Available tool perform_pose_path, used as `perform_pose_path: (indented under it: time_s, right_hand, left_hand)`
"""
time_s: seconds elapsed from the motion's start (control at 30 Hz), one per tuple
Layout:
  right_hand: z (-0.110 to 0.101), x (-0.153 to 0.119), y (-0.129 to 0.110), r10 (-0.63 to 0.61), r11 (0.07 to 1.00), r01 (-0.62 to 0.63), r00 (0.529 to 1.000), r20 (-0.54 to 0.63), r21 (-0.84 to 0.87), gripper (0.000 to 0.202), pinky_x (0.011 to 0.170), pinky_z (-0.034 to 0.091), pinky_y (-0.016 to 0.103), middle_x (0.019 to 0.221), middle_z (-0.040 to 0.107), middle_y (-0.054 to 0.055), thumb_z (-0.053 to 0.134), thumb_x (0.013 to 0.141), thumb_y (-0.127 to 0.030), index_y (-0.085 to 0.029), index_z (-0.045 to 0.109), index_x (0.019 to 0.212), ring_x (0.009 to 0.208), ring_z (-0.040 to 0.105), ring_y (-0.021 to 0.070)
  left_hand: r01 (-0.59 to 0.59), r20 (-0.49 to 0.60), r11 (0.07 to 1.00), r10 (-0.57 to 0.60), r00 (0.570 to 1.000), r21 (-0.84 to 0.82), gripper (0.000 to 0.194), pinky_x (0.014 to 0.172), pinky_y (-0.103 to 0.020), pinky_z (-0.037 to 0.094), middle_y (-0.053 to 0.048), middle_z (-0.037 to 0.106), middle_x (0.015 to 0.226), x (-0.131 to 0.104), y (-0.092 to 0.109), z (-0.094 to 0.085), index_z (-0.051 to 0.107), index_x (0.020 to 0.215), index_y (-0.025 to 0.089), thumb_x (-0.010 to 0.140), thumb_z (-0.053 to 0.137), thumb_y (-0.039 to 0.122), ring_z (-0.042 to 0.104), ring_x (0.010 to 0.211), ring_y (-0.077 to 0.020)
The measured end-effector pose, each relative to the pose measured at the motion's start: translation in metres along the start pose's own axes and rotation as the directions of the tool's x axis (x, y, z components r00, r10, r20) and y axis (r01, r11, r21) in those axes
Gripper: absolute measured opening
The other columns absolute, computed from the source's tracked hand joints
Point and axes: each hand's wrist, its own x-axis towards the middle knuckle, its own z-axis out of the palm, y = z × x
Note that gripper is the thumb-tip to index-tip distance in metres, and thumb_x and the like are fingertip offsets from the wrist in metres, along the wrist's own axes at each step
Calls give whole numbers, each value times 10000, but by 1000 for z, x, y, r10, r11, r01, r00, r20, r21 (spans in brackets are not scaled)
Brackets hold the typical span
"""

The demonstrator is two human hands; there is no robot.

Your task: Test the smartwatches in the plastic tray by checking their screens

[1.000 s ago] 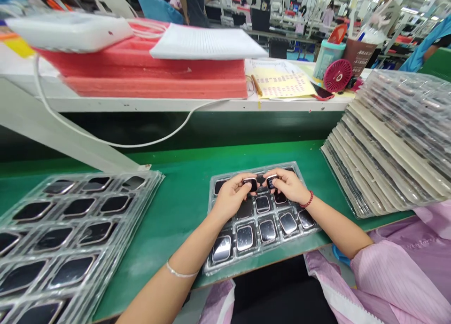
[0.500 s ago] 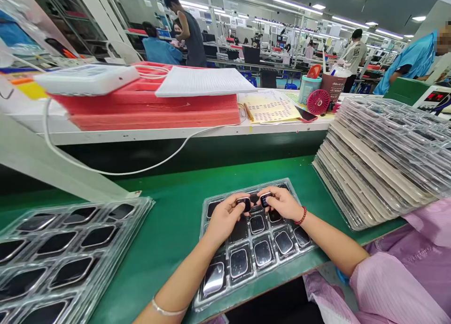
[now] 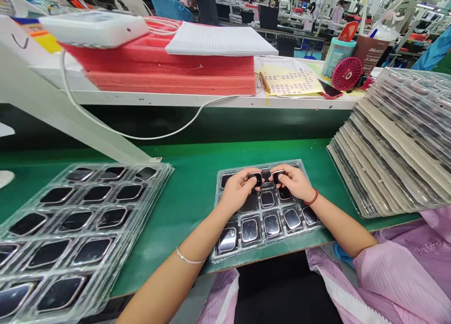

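Observation:
A clear plastic tray (image 3: 243, 251) with several dark square watch-like pieces lies on the green table. Above its far half, my left hand (image 3: 238, 190) pinches one dark watch-like piece (image 3: 254, 178) between thumb and fingers. Close to its right, my right hand (image 3: 295, 181) grips a second such piece (image 3: 278, 177), its thumb on the face. The two held pieces are a short gap apart. Some pockets beneath my fingers are hidden.
Stacked trays of similar pieces (image 3: 95, 219) stand at the left. A tall leaning stack of trays (image 3: 391, 159) is at the right. Behind are a shelf (image 3: 151, 98) with red foam (image 3: 169, 79), a notepad (image 3: 220, 39), a pink fan (image 3: 347, 74) and a white cable.
The camera view has tilted down and shifted. In my right hand, the piece's lit screen now looks dark. Both hands still hold their pieces over the tray.

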Motion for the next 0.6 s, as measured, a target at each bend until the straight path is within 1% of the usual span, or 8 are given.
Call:
perform_pose_path:
  time_s: [0.1,0.17,0.27,0.37,0.4,0.47,0.53,0.6]
  right_hand:
    - [-1,0,0,-18,1000,18,1000,2,-18,328,722,594,287,1098,695,94,537,847,-197,-171,595,1169,896,692,175]
    - [-1,0,2,-10,1000,10,1000,18,-21,406,728,597,292,1163,678,102,544,835,-184,-184,558,1242,890,699,173]
    - [-1,0,3,-5,1000,6,998,57,-28,407,726,608,312,1172,673,106,530,844,-190,-184,560,1250,872,705,177]
    - [1,-1,2,-73,997,74,995,70,-18,411,852,602,364,1243,634,107,549,823,-176,-185,581,1233,1076,660,222]
    - [1,-1,1,-86,996,87,993,77,-14,411,873,597,377,1255,629,106,549,822,-173,-186,584,1232,1096,652,227]
    - [1,-1,-1,-76,997,78,992,101,-17,394,842,607,380,1230,644,106,528,840,-180,-183,589,1230,1006,686,212]
    - [1,-1,-1,-63,998,66,992,112,-22,383,805,614,367,1188,665,106,512,851,-185,-174,592,1225,927,701,195]
    - [0,-1,-1,-78,997,80,992,95,-17,389,822,609,359,1195,662,106,524,838,-177,-171,592,1221,977,690,202]
  left_hand:
    - [-46,-4,999,46,999,-13,375,687,-304,543,-84,728,998,0,-2,0,641,1066,161,722,671,308,695,789,-200]
    - [-75,-5,997,75,997,-30,385,763,-331,547,-86,717,1018,0,-4,0,637,1064,163,706,697,291,688,886,-223]
    - [-74,6,996,75,997,-47,323,743,-341,547,-85,708,965,1,-4,0,642,1013,159,727,686,302,680,905,-241]
    - [-69,-2,997,69,998,-40,351,809,-352,537,-71,707,945,0,-3,-1,634,1031,163,705,709,267,674,909,-230]
    - [-64,-6,997,64,998,-37,352,816,-353,534,-65,706,931,0,-3,-1,632,1032,163,703,709,260,673,883,-220]
    - [-55,-9,998,55,998,-42,322,782,-347,537,-58,701,900,0,-2,-2,630,1018,160,720,691,266,666,816,-200]
    - [-60,-7,997,59,998,-52,329,781,-342,536,-57,699,905,0,-2,-2,624,1028,160,724,688,265,665,827,-199]
    - [-76,-11,996,75,997,-56,382,825,-341,529,-58,701,938,0,-3,-2,616,1065,168,704,707,248,667,902,-210]
